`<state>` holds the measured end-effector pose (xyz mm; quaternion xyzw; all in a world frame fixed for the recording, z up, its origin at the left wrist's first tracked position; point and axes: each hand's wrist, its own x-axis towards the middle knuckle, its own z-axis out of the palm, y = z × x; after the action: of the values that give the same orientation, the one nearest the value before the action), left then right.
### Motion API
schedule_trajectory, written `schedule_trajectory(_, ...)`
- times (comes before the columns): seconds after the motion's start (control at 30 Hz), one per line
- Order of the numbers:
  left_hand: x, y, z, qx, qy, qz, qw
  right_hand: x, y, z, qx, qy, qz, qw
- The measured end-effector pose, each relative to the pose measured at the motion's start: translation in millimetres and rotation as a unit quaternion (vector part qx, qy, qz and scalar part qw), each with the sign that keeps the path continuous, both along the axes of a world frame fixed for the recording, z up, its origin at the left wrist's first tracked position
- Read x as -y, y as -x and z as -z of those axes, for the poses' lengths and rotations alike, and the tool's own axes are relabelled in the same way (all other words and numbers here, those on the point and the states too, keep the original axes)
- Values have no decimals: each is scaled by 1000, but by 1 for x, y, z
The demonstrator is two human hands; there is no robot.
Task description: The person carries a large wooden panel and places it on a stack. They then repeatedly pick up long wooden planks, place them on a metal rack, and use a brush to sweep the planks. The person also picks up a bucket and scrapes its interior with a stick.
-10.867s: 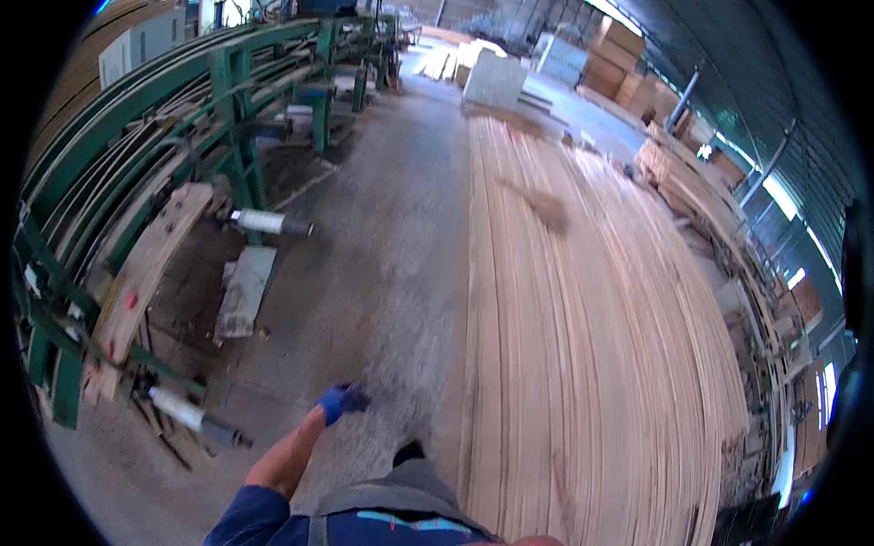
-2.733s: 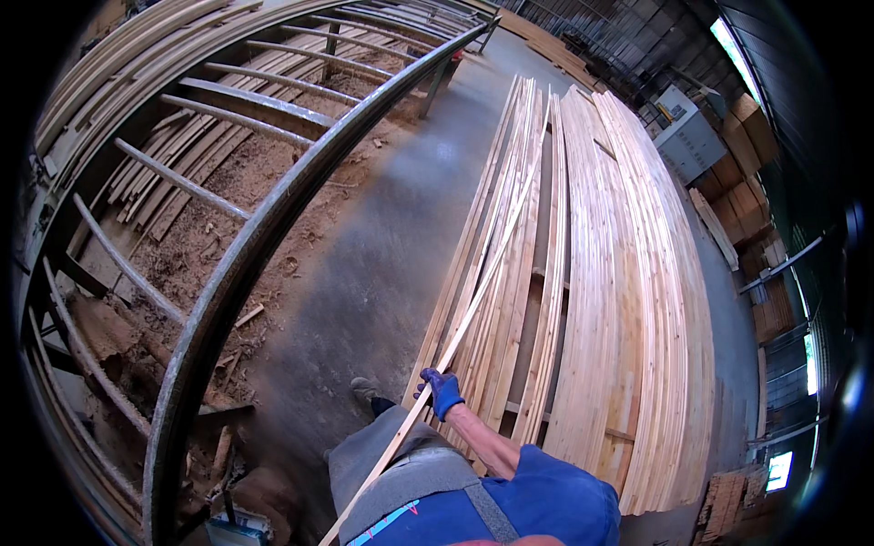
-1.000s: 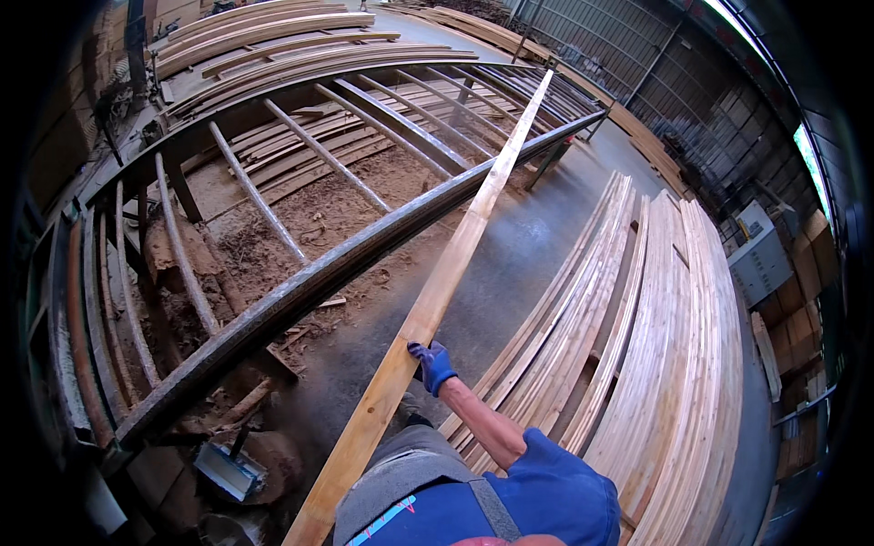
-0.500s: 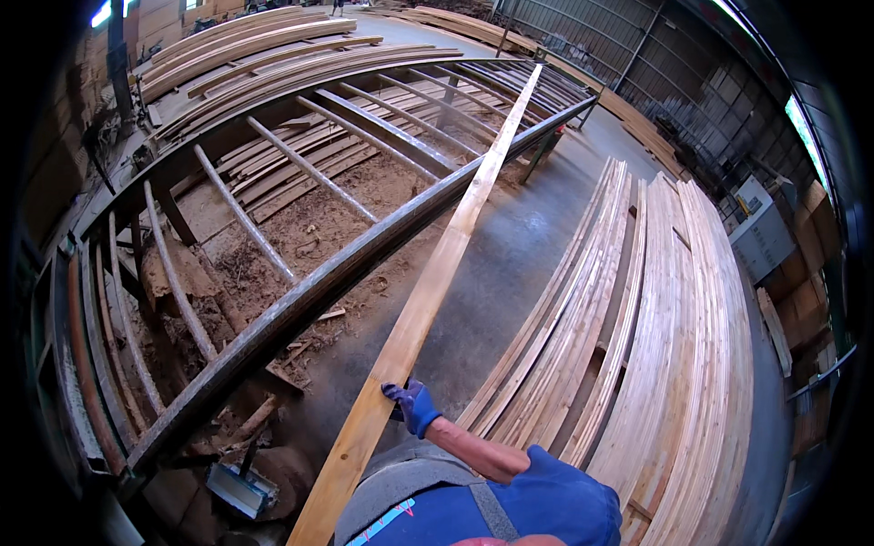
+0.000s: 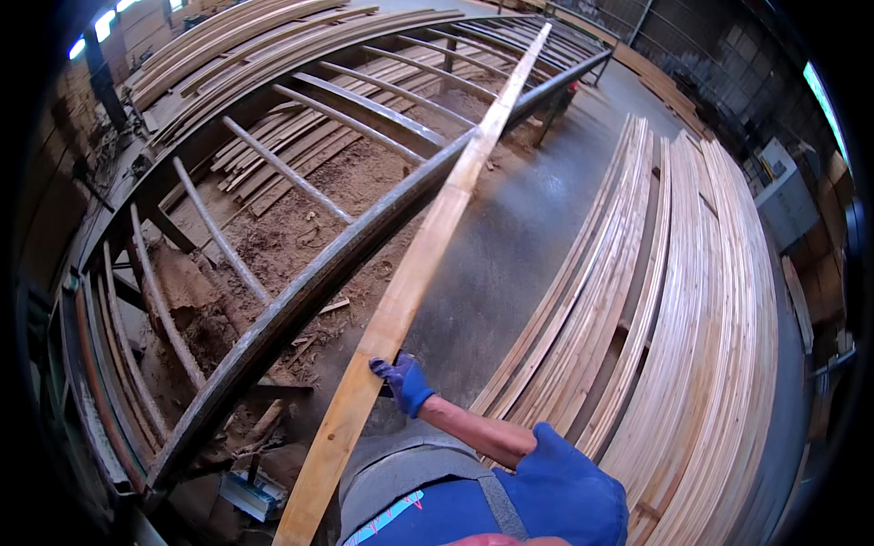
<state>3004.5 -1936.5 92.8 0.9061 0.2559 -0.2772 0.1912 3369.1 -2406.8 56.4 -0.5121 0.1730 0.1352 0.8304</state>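
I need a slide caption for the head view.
Blue-gloved right hand holding a long pale wooden board, its far part seen against a ladder-like grey metal frame.

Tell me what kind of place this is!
Probably a wood workshop or sawmill: long boards lie in piles, the gloved right hand holds a plank, and what looks like sawdust lies under the metal frame.

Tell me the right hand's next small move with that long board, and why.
Probably swing the board slightly left toward the metal frame: the right hand holds its near part to the right of the frame, while its far part overlaps the frame in the picture. Whether it rests there, I can't tell.
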Motion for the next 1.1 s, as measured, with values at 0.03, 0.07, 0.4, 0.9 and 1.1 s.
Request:
schedule_trajectory(0.03,-5,1,0,1,23,-10,1000,-2,-6,9,62,31,11,998)
schedule_trajectory(0.07,-14,2,-4,-3,48,-26,998,-1,-4,17,31,8,9,999)
schedule_trajectory(0.4,-47,-105,-26,167,-1,142,976,2,-96,-8,-28,-11,-176,984)
schedule_trajectory(0.9,-27,-386,-24,159,-121,120,972,21,-42,120,-303,-6,-29,953)
schedule_trajectory(1.1,-65,-476,5,264,-112,188,939,50,30,228,-309,2,24,951)
